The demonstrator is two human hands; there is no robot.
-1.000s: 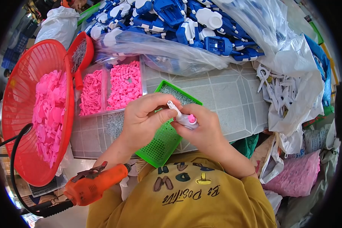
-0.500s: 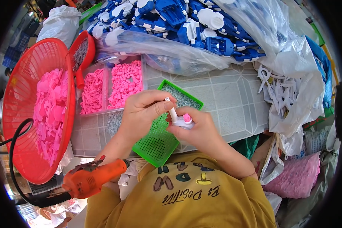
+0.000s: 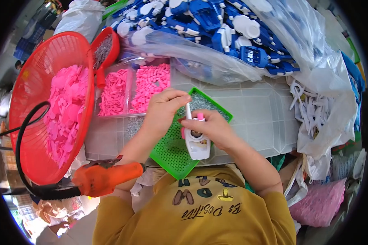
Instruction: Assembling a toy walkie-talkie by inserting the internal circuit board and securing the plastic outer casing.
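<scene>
My right hand (image 3: 217, 130) is closed around a small white plastic toy body (image 3: 198, 150). The body has a dark round opening, a pink knob (image 3: 200, 116) at its upper end and a pink piece (image 3: 183, 133) on its left side. A thin white stem (image 3: 188, 112) rises from its far end. My left hand (image 3: 161, 112) pinches the tip of that stem between thumb and forefinger. Beneath both hands lies a green perforated tray (image 3: 172, 153), with small silvery metal bits (image 3: 204, 104) in its far part.
To the left are a red basket (image 3: 23, 134) of pink parts, a red scoop (image 3: 110, 57) of metal pins and an orange power driver (image 3: 106, 177). Clear boxes hold pink pieces (image 3: 151, 83). Blue-and-white toy parts (image 3: 208, 16) fill the back; white parts (image 3: 313, 110) lie right.
The toy body has turned in my right hand, so its long white face now shows. My left fingers have moved up to the stem's tip. The whole view has shifted slightly.
</scene>
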